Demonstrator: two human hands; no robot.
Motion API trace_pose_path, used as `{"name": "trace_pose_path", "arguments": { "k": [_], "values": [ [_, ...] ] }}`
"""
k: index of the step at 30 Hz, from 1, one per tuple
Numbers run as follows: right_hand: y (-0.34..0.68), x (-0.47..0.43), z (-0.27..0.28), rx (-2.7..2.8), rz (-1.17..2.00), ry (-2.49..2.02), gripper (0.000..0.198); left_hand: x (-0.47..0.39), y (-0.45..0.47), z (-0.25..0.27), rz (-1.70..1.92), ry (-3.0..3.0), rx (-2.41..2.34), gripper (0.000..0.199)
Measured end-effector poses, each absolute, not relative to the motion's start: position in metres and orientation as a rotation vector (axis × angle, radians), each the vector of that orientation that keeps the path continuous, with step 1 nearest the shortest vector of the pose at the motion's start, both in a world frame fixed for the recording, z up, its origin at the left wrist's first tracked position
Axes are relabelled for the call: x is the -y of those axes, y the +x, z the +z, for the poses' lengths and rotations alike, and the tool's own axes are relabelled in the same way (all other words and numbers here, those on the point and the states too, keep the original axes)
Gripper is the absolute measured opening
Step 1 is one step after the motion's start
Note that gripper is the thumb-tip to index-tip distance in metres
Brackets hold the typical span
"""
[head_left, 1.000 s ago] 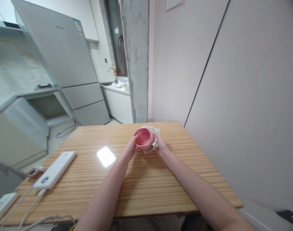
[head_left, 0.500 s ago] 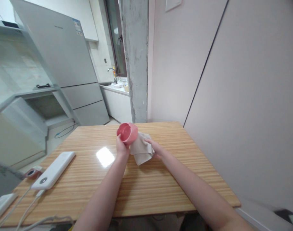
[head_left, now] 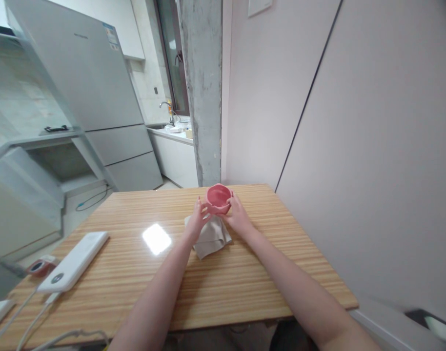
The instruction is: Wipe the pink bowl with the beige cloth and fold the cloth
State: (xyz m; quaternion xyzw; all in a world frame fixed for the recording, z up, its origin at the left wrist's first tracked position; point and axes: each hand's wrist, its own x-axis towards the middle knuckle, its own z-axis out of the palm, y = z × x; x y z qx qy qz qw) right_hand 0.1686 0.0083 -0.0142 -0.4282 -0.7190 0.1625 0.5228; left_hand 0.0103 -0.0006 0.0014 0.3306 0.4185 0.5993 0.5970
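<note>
Right fingers (head_left: 233,201) hold a pink bowl (head_left: 218,199) near a cloth (head_left: 212,238)

On the table (head_left: 226,292), the cloth (head_left: 212,240) lies before the bowl (head_left: 218,196) and right of the power bank (head_left: 76,262).

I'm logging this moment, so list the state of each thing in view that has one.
Pink bowl: held, mouth tilted toward the camera.
Right hand: closed on the bowl's rim.
Left hand: open at the bowl's side.
Cloth: rumpled, lying on the table.
White device: lying flat, plugged in at its near end.
Refrigerator: doors shut.
</note>
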Motion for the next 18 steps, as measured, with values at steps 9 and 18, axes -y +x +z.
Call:
{"name": "trace_pose_path", "arguments": {
  "k": [9, 18],
  "values": [
    [0.253, -0.047, -0.039, 1.293, 0.046, -1.565, 0.037, 0.018, -0.003, -0.001, 1.026, 1.902, -1.279, 0.009],
    [0.285, -0.049, -0.05, 1.117, -0.036, -1.884, 0.048, 0.024, -0.01, 0.005, 0.251, 2.352, -1.278, 0.041]
  ]
}}
